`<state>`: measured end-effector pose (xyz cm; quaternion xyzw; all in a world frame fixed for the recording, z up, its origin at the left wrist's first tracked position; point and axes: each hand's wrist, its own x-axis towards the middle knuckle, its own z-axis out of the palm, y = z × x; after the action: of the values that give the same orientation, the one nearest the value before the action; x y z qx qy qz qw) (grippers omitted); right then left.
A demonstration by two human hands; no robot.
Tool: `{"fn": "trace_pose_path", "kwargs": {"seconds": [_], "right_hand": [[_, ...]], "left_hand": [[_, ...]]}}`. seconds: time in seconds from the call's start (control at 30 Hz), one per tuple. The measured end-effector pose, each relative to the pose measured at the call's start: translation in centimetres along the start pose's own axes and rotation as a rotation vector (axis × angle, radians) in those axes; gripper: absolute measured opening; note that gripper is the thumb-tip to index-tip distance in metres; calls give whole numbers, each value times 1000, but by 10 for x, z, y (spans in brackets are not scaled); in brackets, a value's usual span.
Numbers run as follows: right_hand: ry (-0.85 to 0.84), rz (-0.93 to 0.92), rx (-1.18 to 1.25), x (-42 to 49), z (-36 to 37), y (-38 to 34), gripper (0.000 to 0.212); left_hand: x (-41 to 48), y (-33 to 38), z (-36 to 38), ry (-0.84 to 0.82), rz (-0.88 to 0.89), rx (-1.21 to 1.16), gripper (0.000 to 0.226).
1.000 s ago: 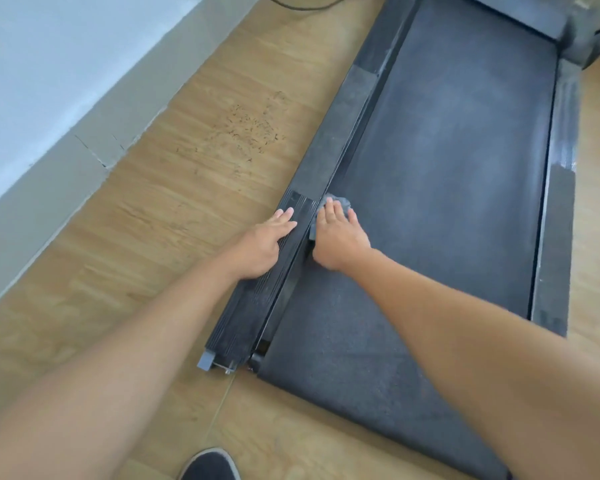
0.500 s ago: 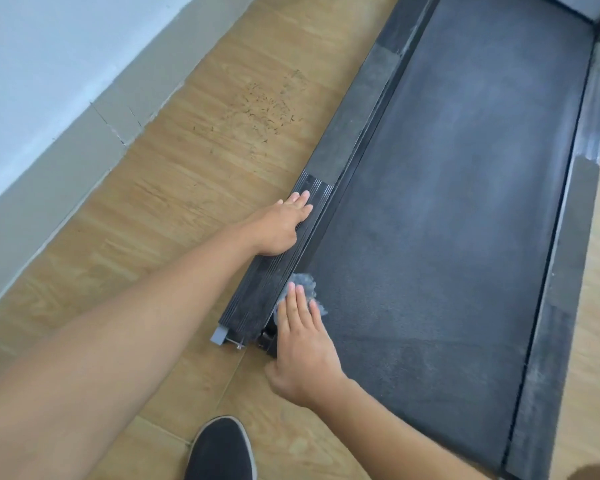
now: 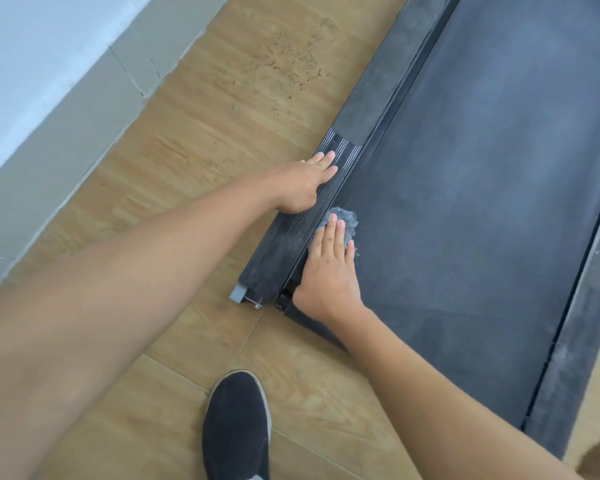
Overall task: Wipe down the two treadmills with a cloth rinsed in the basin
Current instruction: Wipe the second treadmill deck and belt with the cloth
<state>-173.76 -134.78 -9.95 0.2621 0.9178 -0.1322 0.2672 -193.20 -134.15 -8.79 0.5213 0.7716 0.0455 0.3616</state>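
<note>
While left hand [image 3: 302, 187] is lying flat on treadmill rail [image 3: 281, 251], right hand [image 3: 329, 275] is pressing grey cloth [image 3: 347, 220], fingers straight, just beside that rail.

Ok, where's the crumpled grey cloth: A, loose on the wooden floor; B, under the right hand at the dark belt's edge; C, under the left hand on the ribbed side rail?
B: the right hand presses the crumpled grey cloth flat onto the dark treadmill belt beside the ribbed black side rail, where the left hand rests bare.
</note>
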Motion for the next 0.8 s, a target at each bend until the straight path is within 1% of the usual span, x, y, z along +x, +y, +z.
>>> {"fn": "trace_pose_path", "kwargs": {"seconds": [0.1,0.2,0.4,0.47,0.5,0.57,0.63,0.7,0.77,0.8], "right_hand": [[-17,-54,11,-39,27,-19,98],[0,-131,-7,-68,49,-27,91],[48,-157,-33,-81,63,-30,76],[196,-182,78,-83,65,-25,70],[284,-196,167,-82,68,-21,63],[364,-198,348,-77,69,-10,41],[382,-174,474,-69,65,-5,28],[374,-171,547,-68,65,-8,26],[317,-186,574,-74,65,-14,26],[246,-188,571,-80,64,-17,26]], "left_hand": [[0,1,-6,-37,-13,20,84],[-2,7,-9,-40,-26,40,83],[-6,16,7,23,-30,68,79],[-6,15,11,40,-33,66,79],[-6,16,12,49,-31,66,77],[-6,15,15,80,-13,62,68],[-7,13,20,125,2,54,60],[-9,8,24,170,27,53,58],[-12,4,29,199,50,45,57],[-15,3,32,208,54,31,56]]}}
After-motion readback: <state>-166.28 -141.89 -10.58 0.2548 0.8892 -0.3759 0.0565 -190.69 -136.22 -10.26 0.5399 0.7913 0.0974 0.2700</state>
